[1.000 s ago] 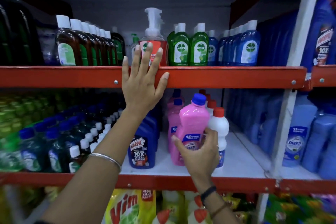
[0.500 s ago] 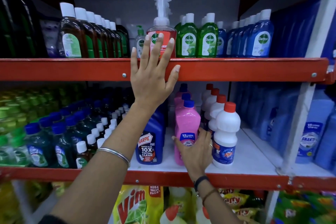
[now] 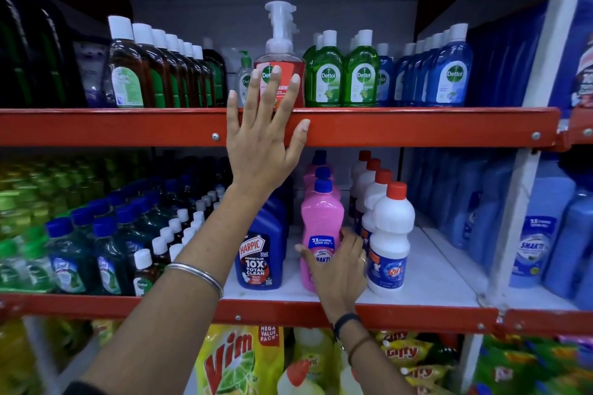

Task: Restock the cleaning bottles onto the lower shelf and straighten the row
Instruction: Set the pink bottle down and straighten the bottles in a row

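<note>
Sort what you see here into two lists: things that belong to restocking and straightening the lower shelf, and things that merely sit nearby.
Part of the job:
- front pink bottle
- right hand on it
- white red-capped bottles
- blue Harpic bottle
- lower shelf

Just nearby:
- left hand on the upper shelf rail
- Dettol bottles
- Vim packs

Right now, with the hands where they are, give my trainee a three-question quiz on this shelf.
1. True or false: the left hand holds a bottle.
2. Which bottle does the right hand touch? A) pink bottle B) Harpic bottle C) white bottle
3. Fill in: the white bottle's cap is ____.

Key: 1 false, it lies flat against the red shelf rail; 2 A; 3 red.
</note>
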The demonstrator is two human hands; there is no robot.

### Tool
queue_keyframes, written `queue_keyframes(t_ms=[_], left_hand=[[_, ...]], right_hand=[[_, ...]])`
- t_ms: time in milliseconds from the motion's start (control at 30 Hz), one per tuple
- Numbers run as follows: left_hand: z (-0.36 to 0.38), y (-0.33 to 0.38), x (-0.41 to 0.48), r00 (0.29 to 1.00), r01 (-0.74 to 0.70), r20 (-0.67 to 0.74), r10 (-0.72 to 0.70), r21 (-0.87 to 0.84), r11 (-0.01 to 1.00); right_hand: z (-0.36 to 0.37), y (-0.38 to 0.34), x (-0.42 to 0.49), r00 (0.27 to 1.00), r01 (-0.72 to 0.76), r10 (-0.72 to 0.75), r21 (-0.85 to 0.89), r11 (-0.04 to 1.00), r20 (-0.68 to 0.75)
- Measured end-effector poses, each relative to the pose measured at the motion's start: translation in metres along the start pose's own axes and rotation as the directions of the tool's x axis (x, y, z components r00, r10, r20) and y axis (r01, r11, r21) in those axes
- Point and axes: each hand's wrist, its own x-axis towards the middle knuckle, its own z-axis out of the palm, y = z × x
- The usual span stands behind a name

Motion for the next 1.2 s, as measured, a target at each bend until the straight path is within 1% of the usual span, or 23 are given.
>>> queue_keyframes(t_ms=[67,133,200,267,333,367,433,467,500,533,567,600,633,667,700,733,767,800,900,1033,1200], left_hand=[[-0.005,0.003,-0.001,0.999,0.029,0.043,-0.028,-0.018,0.999],[-0.012,0.012,-0.008,0.996,0.076,0.059,-0.072,-0.068,0.995],[-0.019,0.028,-0.026,0.995,0.097,0.037,-0.092,-0.152,0.984],[-0.024,0.051,-0.051,0.994,0.102,0.001,-0.105,-0.26,0.96],[-0.027,0.076,-0.078,0.99,0.139,0.022,-0.143,-0.421,0.896],[-0.027,0.088,-0.091,0.985,0.17,0.066,-0.159,-0.505,0.846],[-0.026,0.113,-0.116,0.966,0.256,0.198,-0.165,-0.65,0.716],[-0.025,0.125,-0.127,0.945,0.322,0.285,-0.163,-0.713,0.622],[-0.024,0.137,-0.138,0.908,0.414,0.386,-0.165,-0.758,0.504],[-0.022,0.148,-0.145,0.851,0.522,0.495,-0.175,-0.766,0.374],[-0.02,0.159,-0.151,0.774,0.633,0.604,-0.189,-0.735,0.245],[-0.017,0.168,-0.154,0.683,0.729,0.704,-0.196,-0.675,0.117],[-0.013,0.175,-0.157,0.602,0.79,0.774,-0.199,-0.614,0.001],[-0.009,0.182,-0.16,0.535,0.822,0.82,-0.202,-0.561,-0.096],[-0.005,0.187,-0.162,0.483,0.839,0.852,-0.204,-0.517,-0.169],[-0.003,0.192,-0.164,0.447,0.848,0.872,-0.201,-0.485,-0.216],[-0.002,0.197,-0.164,0.43,0.85,0.881,-0.199,-0.469,-0.24],[-0.001,0.201,-0.164,0.427,0.848,0.881,-0.202,-0.468,-0.247],[0.001,0.209,-0.163,0.423,0.85,0.879,-0.219,-0.469,-0.242],[0.006,0.209,-0.163,0.388,0.859,0.892,-0.232,-0.441,-0.259],[0.011,0.202,-0.163,0.307,0.884,0.92,-0.243,-0.37,-0.286]], right_hand=[[-0.011,0.001,-0.003,1.0,0.018,-0.018,0.009,1.0,0.023],[-0.027,0.006,-0.008,0.996,0.093,-0.092,0.08,0.992,-0.024],[-0.046,0.018,-0.013,0.986,0.159,-0.141,0.261,0.952,-0.085],[-0.065,0.036,-0.012,0.978,0.198,-0.144,0.448,0.872,-0.151],[-0.082,0.058,-0.003,0.978,0.192,-0.109,0.558,0.808,-0.179],[-0.089,0.068,0.003,0.984,0.159,-0.08,0.599,0.785,-0.156],[-0.1,0.085,0.019,0.999,0.026,-0.006,0.677,0.736,-0.032],[-0.102,0.091,0.026,0.998,-0.056,0.028,0.701,0.711,0.05],[-0.104,0.097,0.034,0.989,-0.135,0.055,0.713,0.688,0.134],[-0.104,0.102,0.041,0.973,-0.215,0.079,0.718,0.662,0.218],[-0.105,0.106,0.046,0.948,-0.295,0.1,0.716,0.632,0.302],[-0.105,0.109,0.049,0.919,-0.365,0.114,0.711,0.601,0.376],[-0.105,0.111,0.051,0.892,-0.42,0.119,0.705,0.572,0.435],[-0.104,0.113,0.052,0.871,-0.458,0.12,0.701,0.547,0.476],[-0.104,0.115,0.052,0.856,-0.484,0.119,0.699,0.526,0.503],[-0.103,0.117,0.053,0.844,-0.503,0.118,0.694,0.515,0.524],[-0.103,0.117,0.054,0.83,-0.52,0.114,0.685,0.511,0.545],[-0.103,0.118,0.054,0.815,-0.537,0.107,0.672,0.511,0.569],[-0.106,0.117,0.056,0.787,-0.56,0.081,0.653,0.509,0.612],[-0.109,0.119,0.058,0.78,-0.576,0.089,0.655,0.489,0.619],[-0.109,0.121,0.058,0.784,-0.57,0.087,0.657,0.493,0.615]])
